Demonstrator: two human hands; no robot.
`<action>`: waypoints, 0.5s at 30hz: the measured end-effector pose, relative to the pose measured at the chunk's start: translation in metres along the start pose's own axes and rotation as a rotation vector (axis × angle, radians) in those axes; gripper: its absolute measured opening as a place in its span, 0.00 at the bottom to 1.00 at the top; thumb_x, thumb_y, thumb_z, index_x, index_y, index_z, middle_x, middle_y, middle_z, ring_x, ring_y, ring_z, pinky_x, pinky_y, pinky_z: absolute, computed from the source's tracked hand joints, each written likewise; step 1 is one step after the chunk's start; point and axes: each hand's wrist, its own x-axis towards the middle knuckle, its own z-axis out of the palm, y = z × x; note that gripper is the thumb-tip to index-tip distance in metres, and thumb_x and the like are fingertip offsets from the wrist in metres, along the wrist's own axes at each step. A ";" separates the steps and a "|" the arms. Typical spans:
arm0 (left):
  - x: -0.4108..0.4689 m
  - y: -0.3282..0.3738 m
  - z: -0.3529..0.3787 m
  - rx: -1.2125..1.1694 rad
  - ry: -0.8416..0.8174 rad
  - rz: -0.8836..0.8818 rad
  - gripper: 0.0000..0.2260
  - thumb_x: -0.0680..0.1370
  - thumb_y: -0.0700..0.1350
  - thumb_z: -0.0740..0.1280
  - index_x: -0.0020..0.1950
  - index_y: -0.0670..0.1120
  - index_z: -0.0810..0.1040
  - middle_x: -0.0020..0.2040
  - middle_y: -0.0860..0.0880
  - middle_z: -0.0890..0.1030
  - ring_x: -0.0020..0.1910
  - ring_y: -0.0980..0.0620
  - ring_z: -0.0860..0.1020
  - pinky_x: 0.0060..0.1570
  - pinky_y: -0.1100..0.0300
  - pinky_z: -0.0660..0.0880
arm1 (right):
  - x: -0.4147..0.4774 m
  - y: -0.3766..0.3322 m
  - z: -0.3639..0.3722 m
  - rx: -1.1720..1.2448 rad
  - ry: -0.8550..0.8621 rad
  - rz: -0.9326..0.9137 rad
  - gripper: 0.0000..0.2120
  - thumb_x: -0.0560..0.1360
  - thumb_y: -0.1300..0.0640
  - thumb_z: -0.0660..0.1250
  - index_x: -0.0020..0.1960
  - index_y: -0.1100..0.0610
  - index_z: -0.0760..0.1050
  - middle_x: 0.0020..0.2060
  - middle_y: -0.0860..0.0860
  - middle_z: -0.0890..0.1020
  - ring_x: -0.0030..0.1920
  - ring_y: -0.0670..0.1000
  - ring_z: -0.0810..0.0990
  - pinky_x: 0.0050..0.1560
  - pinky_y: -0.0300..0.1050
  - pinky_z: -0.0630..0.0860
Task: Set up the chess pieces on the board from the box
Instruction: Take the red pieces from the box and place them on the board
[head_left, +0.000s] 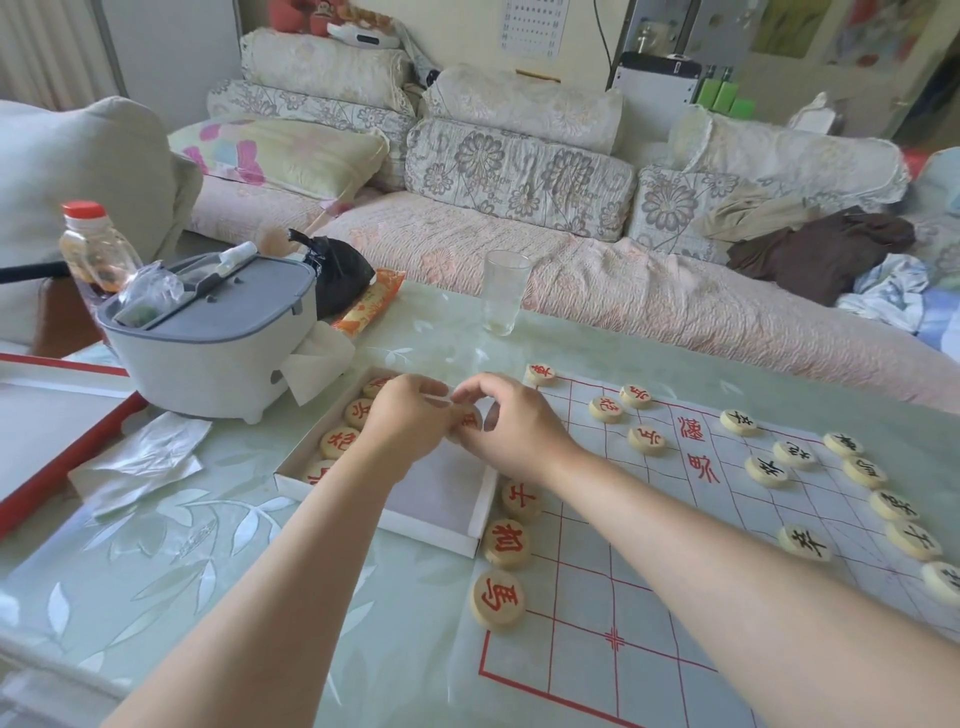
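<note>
- We see a glossy, glass-like surface (156, 571) with a pale leaf pattern under its shine.
- The board (623, 623) looks like thin, smooth sheet, paper or plastic film, with red printed lines.
- The chess pieces (497, 598) look like pale, smooth wood, their characters painted red or black.
- The box (431, 525) looks like matt white cardboard.
- The drinking glass (503, 292) is clear and shiny.
- The grey-lidded container (208, 338) looks like smooth, matt plastic.
- The crumpled wrapper (140, 462) is glossy, silvery film.
- The sofa (519, 249) wears quilted, matt cloth with flower prints.
</note>
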 end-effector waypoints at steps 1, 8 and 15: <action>0.000 -0.001 0.000 -0.028 0.006 -0.004 0.20 0.68 0.49 0.77 0.57 0.45 0.79 0.46 0.49 0.84 0.45 0.51 0.81 0.49 0.52 0.81 | 0.000 -0.002 0.000 0.007 0.007 -0.002 0.11 0.71 0.52 0.73 0.52 0.45 0.78 0.48 0.40 0.80 0.35 0.33 0.73 0.35 0.25 0.65; 0.001 -0.003 -0.002 0.036 0.041 0.025 0.17 0.75 0.46 0.70 0.63 0.46 0.76 0.51 0.47 0.82 0.49 0.49 0.81 0.50 0.55 0.79 | 0.005 0.002 0.004 -0.012 0.025 0.015 0.17 0.67 0.59 0.75 0.55 0.49 0.79 0.51 0.43 0.74 0.44 0.40 0.76 0.45 0.25 0.68; 0.001 -0.014 -0.033 0.895 0.083 -0.017 0.17 0.77 0.40 0.59 0.65 0.42 0.72 0.60 0.40 0.71 0.61 0.40 0.68 0.56 0.51 0.70 | 0.009 0.025 0.001 -0.147 0.188 0.127 0.18 0.66 0.46 0.79 0.51 0.48 0.76 0.48 0.43 0.78 0.41 0.45 0.74 0.42 0.41 0.67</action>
